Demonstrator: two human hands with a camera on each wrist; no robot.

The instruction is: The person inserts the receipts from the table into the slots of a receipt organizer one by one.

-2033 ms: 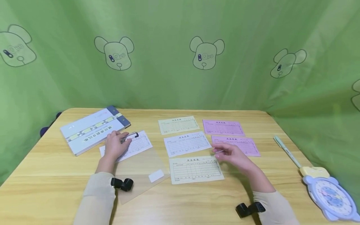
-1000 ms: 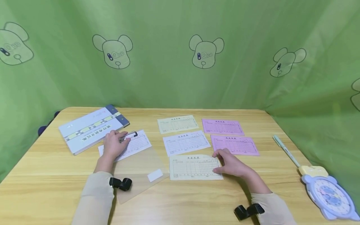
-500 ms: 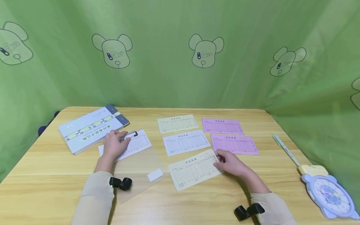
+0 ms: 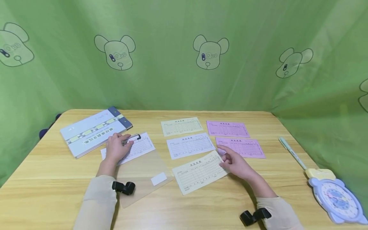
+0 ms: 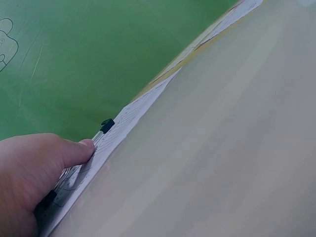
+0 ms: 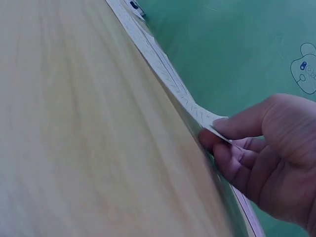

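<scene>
On the left, a clear clipboard [image 4: 138, 185] lies on the table with a white printed form [image 4: 141, 148] under its metal clip [image 4: 133, 138]. My left hand [image 4: 117, 147] grips that clip; in the left wrist view the thumb lies over the clip's wire [image 5: 101, 136]. My right hand [image 4: 237, 163] pinches the right edge of a pale yellow printed slip [image 4: 199, 172]. That edge is lifted in the right wrist view, with the slip [image 6: 190, 106] between thumb and fingers. Behind it lie a white slip [image 4: 190, 146] and a pale green slip [image 4: 181, 126].
Two pink slips [image 4: 227, 129] lie at the back right. A blue-and-white account book [image 4: 95, 132] lies at the back left. Along the right side are a light green pen [image 4: 292, 153], a yellow block-like piece [image 4: 320, 174] and a blue toy clock [image 4: 336, 199].
My right hand has taken hold of the pale yellow slip's right edge, lifted it and turned the slip so its right end points further back. The left hand stays on the clip.
</scene>
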